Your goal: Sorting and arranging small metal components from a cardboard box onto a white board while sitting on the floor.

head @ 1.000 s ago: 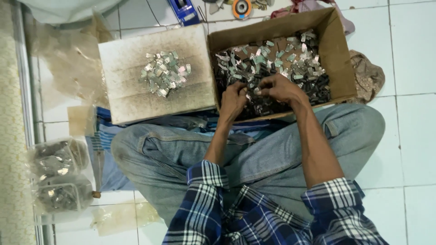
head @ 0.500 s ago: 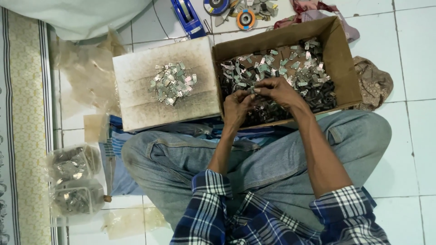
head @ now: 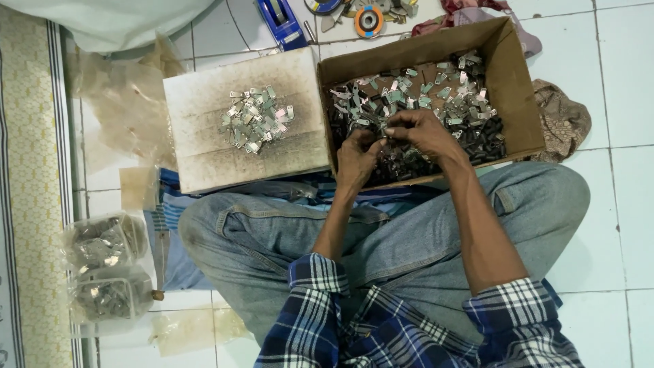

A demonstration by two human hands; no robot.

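Observation:
I sit cross-legged on a tiled floor with a brown cardboard box (head: 512,82) in front of my knees. It holds several small metal clips and dark pieces (head: 446,95). My left hand (head: 357,158) and my right hand (head: 422,131) meet over the box's near half, fingers pinched together on a small metal piece (head: 383,141) between them. To the left lies a flattened grey-white board (head: 204,150) with a small heap of silver metal pieces (head: 255,119) on it.
Two clear plastic bags of metal parts (head: 102,272) lie at the left beside a patterned mat (head: 30,204). A blue tape dispenser (head: 281,20), tape rolls (head: 368,19) and crumpled cloth (head: 562,119) sit beyond and beside the box.
The view has shifted so the boxes sit further right in frame. Both hands stay together over the box, working small pieces between the fingers.

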